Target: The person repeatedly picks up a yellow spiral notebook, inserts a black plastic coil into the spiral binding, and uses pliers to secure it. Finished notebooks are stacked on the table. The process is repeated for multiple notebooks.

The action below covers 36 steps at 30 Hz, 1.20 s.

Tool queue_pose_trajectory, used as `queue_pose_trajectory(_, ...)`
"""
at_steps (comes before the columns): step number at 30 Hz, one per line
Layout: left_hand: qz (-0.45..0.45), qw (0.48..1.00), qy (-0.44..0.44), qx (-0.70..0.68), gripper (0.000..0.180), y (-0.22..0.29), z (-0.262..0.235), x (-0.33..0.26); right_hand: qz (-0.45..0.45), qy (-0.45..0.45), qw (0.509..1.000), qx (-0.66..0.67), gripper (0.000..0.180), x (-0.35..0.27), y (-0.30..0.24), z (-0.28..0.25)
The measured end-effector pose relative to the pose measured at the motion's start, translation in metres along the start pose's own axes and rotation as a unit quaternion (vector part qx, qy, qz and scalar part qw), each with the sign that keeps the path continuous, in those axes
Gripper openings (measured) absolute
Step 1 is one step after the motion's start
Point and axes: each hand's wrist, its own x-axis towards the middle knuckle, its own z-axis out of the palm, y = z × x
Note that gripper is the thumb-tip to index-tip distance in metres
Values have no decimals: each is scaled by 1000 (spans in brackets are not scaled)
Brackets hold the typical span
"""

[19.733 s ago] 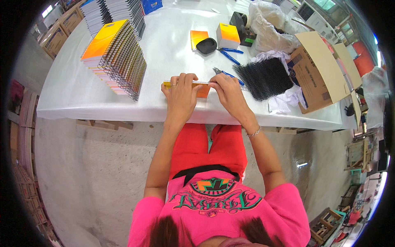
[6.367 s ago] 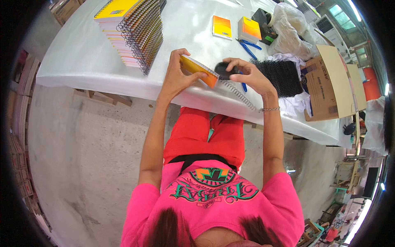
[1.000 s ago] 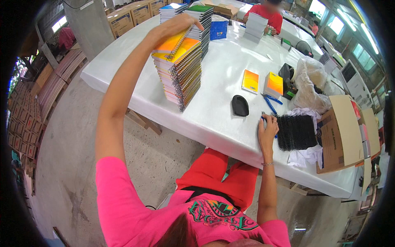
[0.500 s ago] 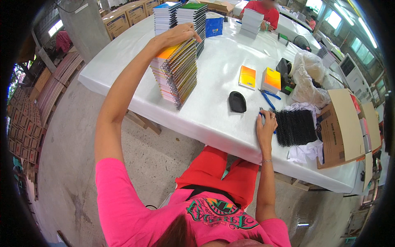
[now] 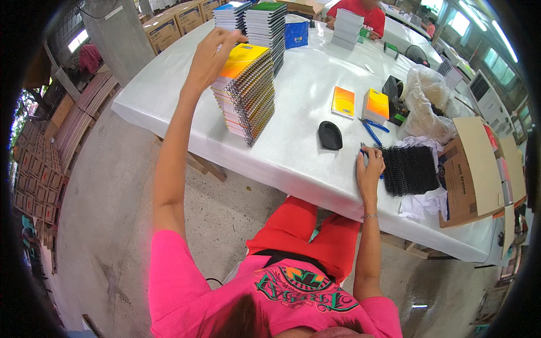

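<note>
My left hand (image 5: 213, 56) is at the upper left side of a tall stack of spiral notebooks (image 5: 245, 93) with yellow-orange covers and wire coils facing right. Its fingers are loosely bent and apart over the stack's far corner, with nothing visible in them. On the table, my right hand (image 5: 370, 170) is closed around blue-handled pliers (image 5: 363, 149), mostly hidden under the palm; only the dark tip and a bit of blue show. Right beside it lies a bundle of black plastic binding coils (image 5: 410, 172). Another pair of blue-handled pliers (image 5: 373, 129) lies just beyond.
A black scoop-like holder (image 5: 330, 136), a yellow-orange notebook (image 5: 343, 102) and a small yellow-orange stack (image 5: 376, 106) sit mid-table. An open carton (image 5: 468, 180) stands right. Taller notebook stacks (image 5: 265, 31) and a blue pouch (image 5: 296, 32) are behind. A person in red (image 5: 369, 19) sits across.
My left hand has lifted off the top of the notebook stack and drawn back to its left side, uncovering the yellow top cover. My right hand stays by the coils.
</note>
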Motion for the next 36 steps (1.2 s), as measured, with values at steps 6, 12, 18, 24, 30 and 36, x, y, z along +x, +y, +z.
queue_pose_trajectory(6, -134, 970, 158, -126, 53, 5, 21, -32, -2, 3, 1000, -4, 23, 0, 0, 1)
queue_pose_trajectory(12, -161, 943, 227, -180, 52, -7, 38, -32, 5, -7, 1000, -5, 24, 0, 0, 0)
queue_pose_trajectory(18, -169, 934, 255, -186, 50, -7, 48, -31, -18, 40, 999, -3, 23, 0, 1, -4)
queue_pose_trajectory(24, -169, 932, 269, -172, 43, -12, 42, -39, -58, 111, 992, 24, 18, 52, 3, -7)
queue_pose_trajectory(30, -43, 940, 321, -107, 44, 20, 20, -35, 110, 94, 989, 31, 32, 171, 79, 14)
queue_pose_trajectory(36, -23, 937, 326, -121, 46, 107, 6, -69, 239, 11, 969, 60, 37, 184, 101, 38)
